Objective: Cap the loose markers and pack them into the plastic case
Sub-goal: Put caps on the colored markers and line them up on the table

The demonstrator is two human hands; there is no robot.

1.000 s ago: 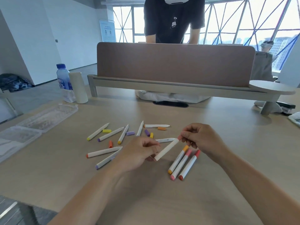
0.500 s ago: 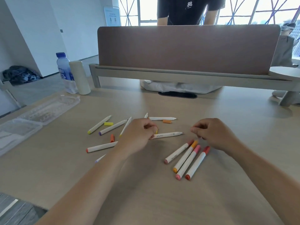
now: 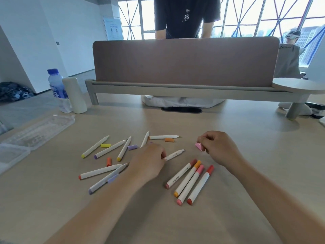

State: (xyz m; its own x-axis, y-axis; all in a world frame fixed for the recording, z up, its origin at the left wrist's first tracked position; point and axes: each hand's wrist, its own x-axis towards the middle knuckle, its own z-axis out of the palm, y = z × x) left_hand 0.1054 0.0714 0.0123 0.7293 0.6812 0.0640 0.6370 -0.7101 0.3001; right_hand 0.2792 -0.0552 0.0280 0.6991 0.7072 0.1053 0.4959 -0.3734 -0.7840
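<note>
On the pale wooden desk (image 3: 255, 147), the left hand (image 3: 149, 163) gripped an uncapped white marker (image 3: 175, 154) by its tail, and the right hand (image 3: 220, 148) pinched a loose pink cap (image 3: 199, 146) nearby. Capping seemed in hand; next, the cap must meet the tip squarely. The clear plastic case (image 3: 40, 131) lay well left. A black shirt (image 3: 175, 20) read "BB".

Four capped markers (image 3: 190, 180) side by side; uncapped markers (image 3: 95, 146), caps (image 3: 105, 145) scattered; clear case (image 3: 40, 131) left.
</note>
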